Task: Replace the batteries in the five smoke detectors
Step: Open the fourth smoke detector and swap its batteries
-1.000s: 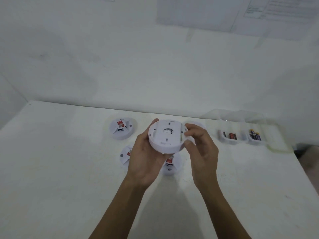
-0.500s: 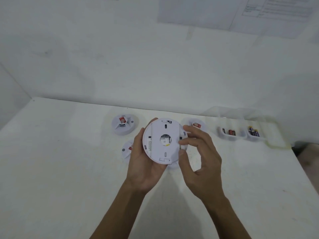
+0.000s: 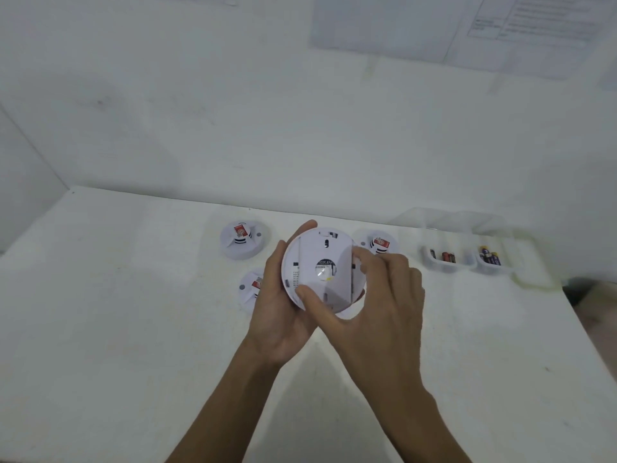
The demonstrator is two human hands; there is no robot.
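Note:
A round white smoke detector [image 3: 320,262] is held above the table with its back plate turned toward me. My left hand [image 3: 278,305] cups it from the left and below. My right hand [image 3: 380,302] grips its right rim, thumb pressed on the lower part of the back. Three more white detectors lie on the table behind: one at the back left [image 3: 243,240], one partly hidden by my left hand [image 3: 250,289], one at the back right [image 3: 379,243]. Each shows a red battery.
Two small clear trays stand at the right, one with red and black batteries [image 3: 442,257], one with purple batteries [image 3: 490,257]. The white table [image 3: 117,329] meets a white wall at the back; its right edge drops off near a dark object [image 3: 587,289].
The detector has been turned so its flat back faces me more squarely. My right hand has shifted down and across it, with the thumb now on the back plate.

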